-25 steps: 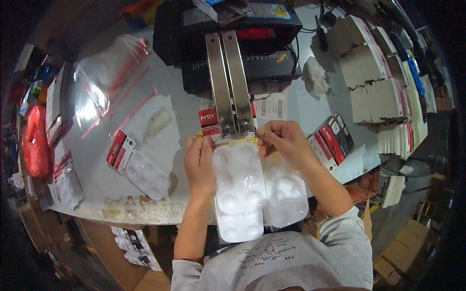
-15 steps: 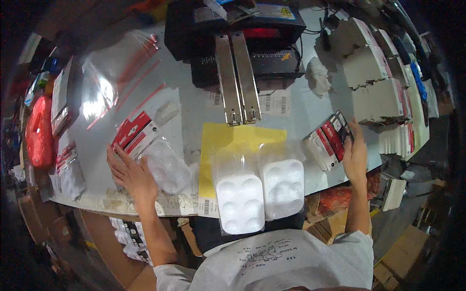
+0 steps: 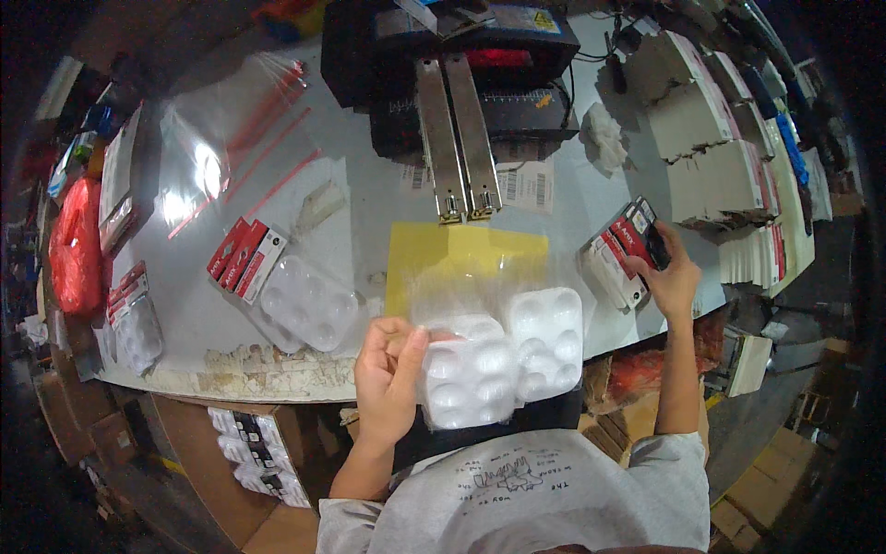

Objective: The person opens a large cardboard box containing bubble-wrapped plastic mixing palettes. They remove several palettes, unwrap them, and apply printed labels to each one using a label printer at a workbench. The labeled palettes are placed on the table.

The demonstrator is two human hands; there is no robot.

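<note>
A: Where do we have the left tray (image 3: 469,383)?
B: At the near middle, jutting past the near edge of the worktop (image 3: 369,217). We have it in its clear wrapper, cups facing up.
A: And our left hand (image 3: 388,379)?
B: At the tray's far left corner. That grip is closed, thumb against bent fingers, with the wrapper pinched between them.
A: What about our right hand (image 3: 678,277)?
B: Over on the right, at the pile of cards (image 3: 616,268), which are red, black and white. Our thumb lies on the top of the pile and the fingers curl at its right side. That grip is part open; we cannot tell whether it has hold of a card.
A: Do we have another tray close by?
B: Yes, the right tray (image 3: 552,337), just beside the first and also white. Beyond them lies a yellow sheet (image 3: 443,254), flat on the worktop.
A: And farther off?
B: Two metal bars (image 3: 438,138) reach toward us from a black machine (image 3: 355,55) at the far side. On the far right we see tall stacks of cards (image 3: 706,162).
A: The left side?
B: Two packs (image 3: 309,300) overlap there, with red and white cards at their far ends. Farther left we see a smaller-looking pack (image 3: 138,328) and a red plastic bag (image 3: 74,245); clear bags (image 3: 221,148) with red strips lie at the far left.
</note>
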